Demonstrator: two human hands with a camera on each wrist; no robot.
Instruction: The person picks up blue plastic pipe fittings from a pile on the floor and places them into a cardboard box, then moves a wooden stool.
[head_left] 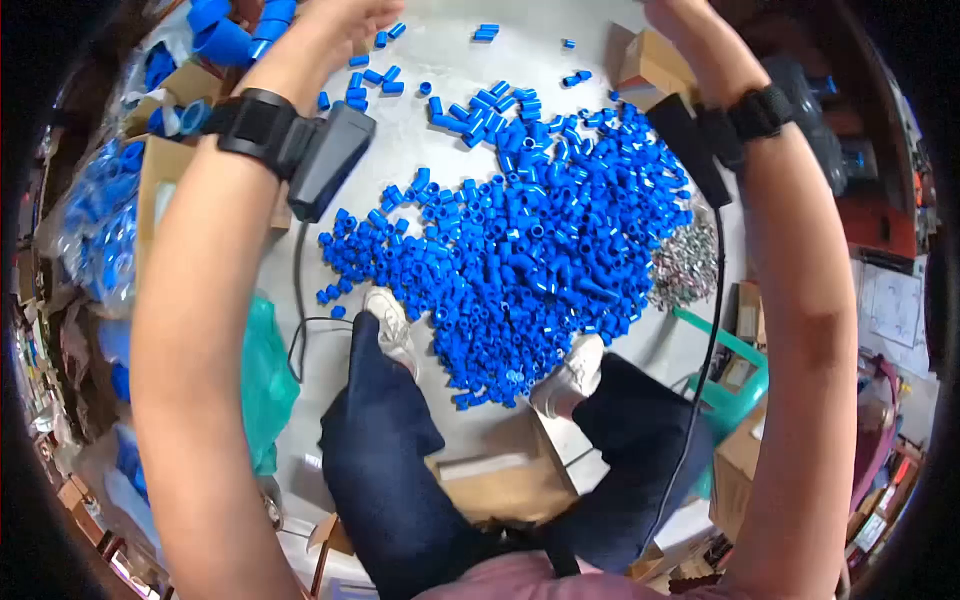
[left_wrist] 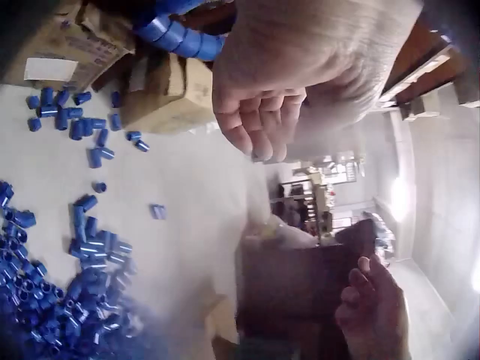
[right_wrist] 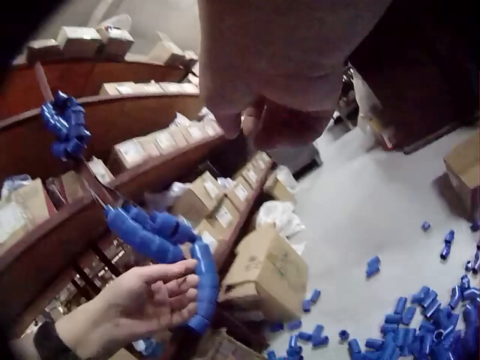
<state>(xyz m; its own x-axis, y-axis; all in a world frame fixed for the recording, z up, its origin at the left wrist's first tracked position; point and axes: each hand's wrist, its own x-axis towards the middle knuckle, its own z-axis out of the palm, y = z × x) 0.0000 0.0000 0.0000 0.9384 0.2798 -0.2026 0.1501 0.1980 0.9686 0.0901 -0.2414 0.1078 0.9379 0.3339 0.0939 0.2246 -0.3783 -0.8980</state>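
My left hand [head_left: 345, 30] is raised at the top edge of the head view. Its fingers curl loosely with nothing between them in the left wrist view. Level with it on the other side is my right hand [head_left: 685, 18], mostly cut off by the frame; the left wrist view shows that right hand [left_wrist: 371, 307] with loosely bent fingers and no object. Below both hands, a broad heap of blue plastic pipe fittings [head_left: 530, 230] covers the floor. Strung blue fittings [right_wrist: 146, 236] hang by the shelves, and the left hand [right_wrist: 142, 300] overlaps them in the right wrist view.
Beside the heap lies a pile of small metallic pieces [head_left: 688, 260]. A cardboard box [head_left: 655, 65] stands beyond it, and a green plastic stool [head_left: 735, 375] is at the right. Shoes [head_left: 570, 378] touch the heap's near edge. Shelves with boxes [right_wrist: 150, 146] line one side.
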